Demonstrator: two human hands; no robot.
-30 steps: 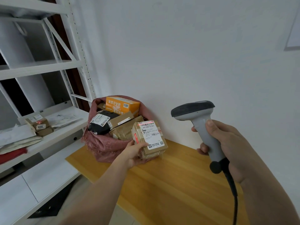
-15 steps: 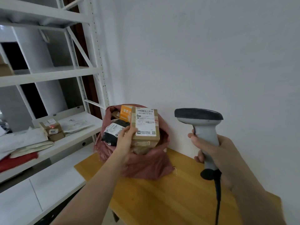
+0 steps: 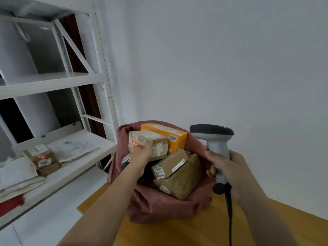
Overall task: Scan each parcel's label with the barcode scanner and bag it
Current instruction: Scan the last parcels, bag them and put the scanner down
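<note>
A: Where's the parcel right now?

B: The taped brown parcel (image 3: 148,145) sits at the mouth of the pink bag (image 3: 159,208), up over the other packages. The left hand (image 3: 142,154) grips its near end, fingers curled round it, with a red patch of tape showing just above the knuckles.

A: And the scanner?

B: The right hand (image 3: 229,172) is wrapped tight round the grey handle of the barcode scanner (image 3: 215,141). Its dark head points left, toward the bag, and its black cable (image 3: 229,219) drops down from the grip.

A: What else is inside the bag?

B: An orange box (image 3: 166,134) at the back, touching the held parcel. In front of it lies a flat brown box (image 3: 169,164) with a white label, resting on a larger brown box (image 3: 179,181) wrapped in tape. A dark packet with a white label peeks out by the left wrist, mostly hidden.

A: Where does the bag stand?

B: On the wooden table (image 3: 195,233), close to the white wall. To the left a white shelf rack (image 3: 76,150) carries a small stack of brown boxes (image 3: 42,160) and some white envelopes (image 3: 76,148)
</note>
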